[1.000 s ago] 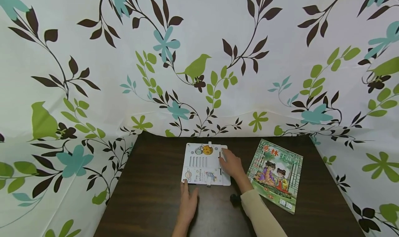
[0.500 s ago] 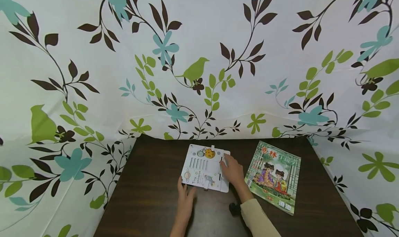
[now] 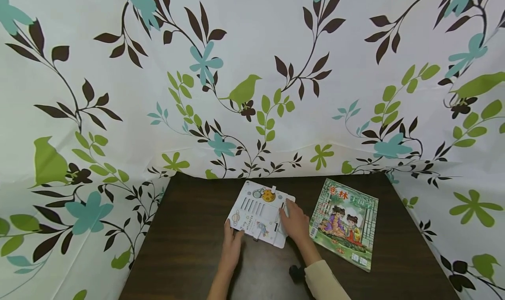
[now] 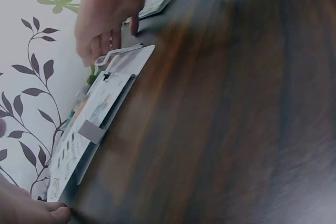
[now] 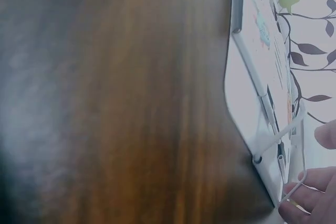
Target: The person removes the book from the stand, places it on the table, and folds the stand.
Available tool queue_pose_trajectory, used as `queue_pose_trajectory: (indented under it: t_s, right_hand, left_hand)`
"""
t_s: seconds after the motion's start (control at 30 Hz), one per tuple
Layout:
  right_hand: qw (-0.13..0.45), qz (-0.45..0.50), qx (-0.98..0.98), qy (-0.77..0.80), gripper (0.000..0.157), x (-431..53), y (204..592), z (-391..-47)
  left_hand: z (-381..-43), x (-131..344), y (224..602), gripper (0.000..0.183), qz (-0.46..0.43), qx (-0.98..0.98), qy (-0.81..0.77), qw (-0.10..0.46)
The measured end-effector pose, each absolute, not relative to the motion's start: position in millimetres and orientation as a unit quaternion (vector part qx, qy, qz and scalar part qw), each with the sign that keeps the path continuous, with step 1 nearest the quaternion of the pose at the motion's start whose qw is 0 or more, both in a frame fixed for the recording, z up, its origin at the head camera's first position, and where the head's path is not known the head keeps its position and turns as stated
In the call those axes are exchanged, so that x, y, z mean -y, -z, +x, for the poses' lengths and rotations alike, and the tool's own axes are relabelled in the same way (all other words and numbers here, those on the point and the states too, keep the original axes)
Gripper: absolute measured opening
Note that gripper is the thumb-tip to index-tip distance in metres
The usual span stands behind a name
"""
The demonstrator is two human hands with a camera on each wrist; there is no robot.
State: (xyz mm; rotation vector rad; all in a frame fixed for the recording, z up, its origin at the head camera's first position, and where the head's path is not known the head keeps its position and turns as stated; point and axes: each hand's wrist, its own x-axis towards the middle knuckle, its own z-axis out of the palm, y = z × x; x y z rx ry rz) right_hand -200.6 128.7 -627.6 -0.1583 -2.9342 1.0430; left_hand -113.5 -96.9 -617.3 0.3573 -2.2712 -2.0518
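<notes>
A white book stand (image 3: 258, 214) printed with planets and "Tiny universe" sits turned at an angle on the dark wooden table. My left hand (image 3: 230, 247) holds its near left corner; in the left wrist view the fingers (image 4: 59, 213) meet that corner. My right hand (image 3: 295, 221) is at the stand's right edge. In the right wrist view, a white wire bracket (image 5: 304, 148) sticks up from the board, and the fingers (image 5: 310, 182) of my right hand are curled around it, with the thumb above.
A green illustrated magazine (image 3: 345, 225) lies to the right of the stand. A small black object (image 3: 296, 273) is beside my right wrist. A white cloth (image 3: 252, 94) patterned with leaves and birds hangs behind the table (image 3: 177, 247).
The book stand has turned clockwise, its near right corner swinging towards me. Both hands have stayed at its edges, and the left has shifted slightly to the left. The magazine has not moved.
</notes>
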Motion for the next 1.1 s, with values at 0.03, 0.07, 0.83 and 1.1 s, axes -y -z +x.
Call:
queue_pose_trajectory:
  t_s: [0.03, 0.07, 0.83, 1.1]
  right_hand:
    - [0.013, -0.051, 0.942, -0.332, 0.059, -129, 628, -199]
    - [0.014, -0.050, 0.943, -0.329, 0.059, -129, 627, -197]
    - [0.011, -0.043, 0.951, -0.307, 0.082, -130, 631, -148]
    - [0.015, -0.034, 0.957, -0.286, 0.084, -127, 639, -129]
  left_hand:
    - [-115, 98, 616, 0.081, 0.110, 0.737, 0.667, 0.029]
    - [-117, 100, 615, 0.081, 0.110, 0.738, 0.665, 0.023]
    - [-170, 130, 609, 0.069, 0.085, 0.803, 0.587, -0.062]
    - [-190, 142, 609, 0.071, 0.093, 0.820, 0.557, -0.093]
